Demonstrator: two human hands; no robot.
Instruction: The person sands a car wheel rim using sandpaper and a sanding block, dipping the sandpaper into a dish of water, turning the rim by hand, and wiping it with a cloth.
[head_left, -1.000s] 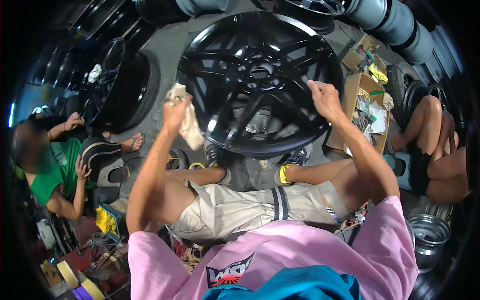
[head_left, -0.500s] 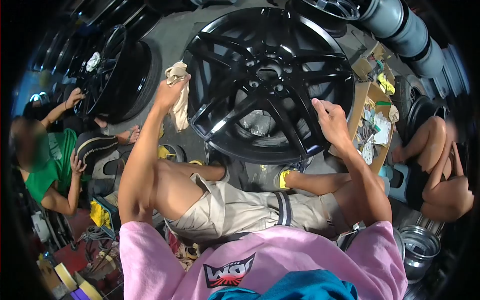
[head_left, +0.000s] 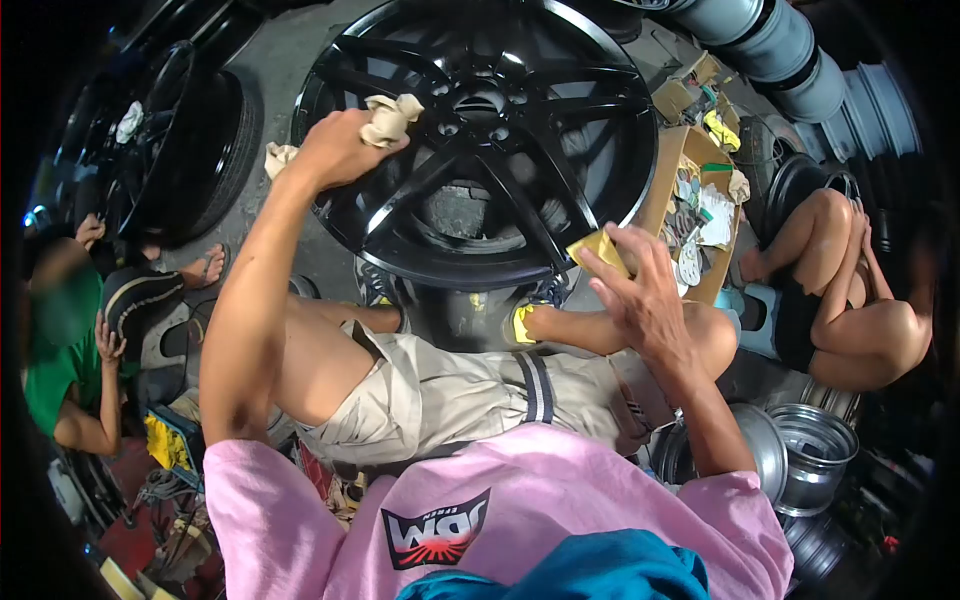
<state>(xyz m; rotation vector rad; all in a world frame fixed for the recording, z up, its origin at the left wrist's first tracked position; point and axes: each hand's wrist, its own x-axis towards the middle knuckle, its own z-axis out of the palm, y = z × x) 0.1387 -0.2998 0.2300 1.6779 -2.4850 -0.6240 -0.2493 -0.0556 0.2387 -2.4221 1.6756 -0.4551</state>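
Observation:
A large black wheel rim with several twin spokes lies face up in front of my legs. My left hand is closed around a crumpled beige cloth above the rim's left side, with another end of the cloth hanging out behind the wrist. At the rim's lower right edge, my right hand pinches a folded yellow piece of sandpaper between thumb and fingers. Whether the sandpaper touches the rim, I cannot tell.
A cardboard box of scraps and papers stands right of the rim. Silver wheels lie at lower right; grey ones are stacked at upper right. One person in green sits left by a black wheel; another person sits right.
The view has shifted, so the rim appears farther left and higher. My left hand has moved the cloth over the rim. My right hand has turned, bringing the yellow sandpaper into sight.

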